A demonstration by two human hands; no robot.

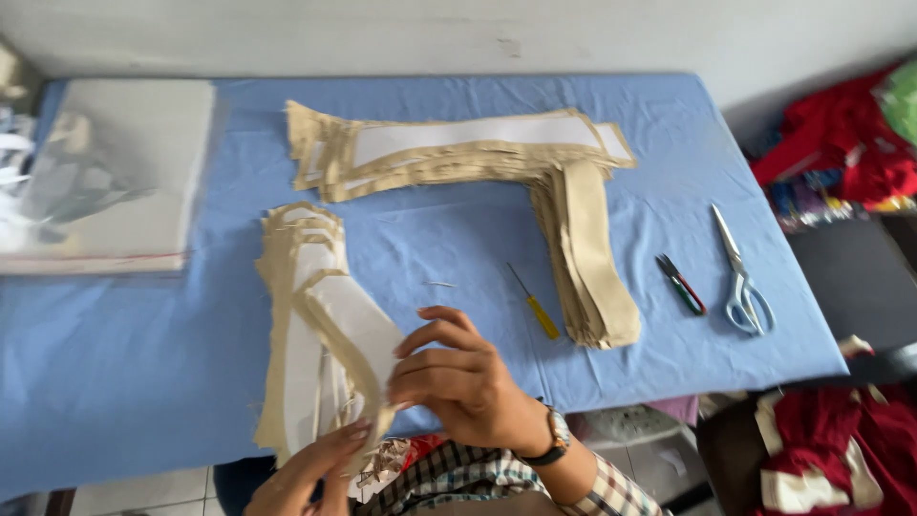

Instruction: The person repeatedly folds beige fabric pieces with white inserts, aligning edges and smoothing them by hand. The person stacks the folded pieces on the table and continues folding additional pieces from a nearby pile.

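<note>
Far left on the blue surface [124, 363]: a flat stack of clear plastic bags [115, 172] with a red strip along its near edge.

Next along, near the front edge: a fanned pile of tan fabric pieces [287, 287] with white facing, curved at the top. From that pile, one curved tan-and-white piece [358, 334] raised off the surface and tilted toward the camera. Left hand [310, 473] low at the frame's bottom, grip pinched on the lower end of that piece. Right hand [458, 382], a watch on its wrist and a plaid sleeve behind, grip closed with fingertips on the piece's right edge.

Just right of the hands: a small tool with a yellow handle [535, 304], lying apart from the fabric.

Toward the back centre: a long stack of tan strips with white tops [458, 148], lying crosswise. Touching its right end, a second tan stack [592, 258] running toward the front edge.

Further right: small snips with red and green handles [681, 285], then large scissors with pale blue handles [740, 277], both flat and untouched.

Beyond the right edge: red cloth [841, 143] heaped up.
</note>
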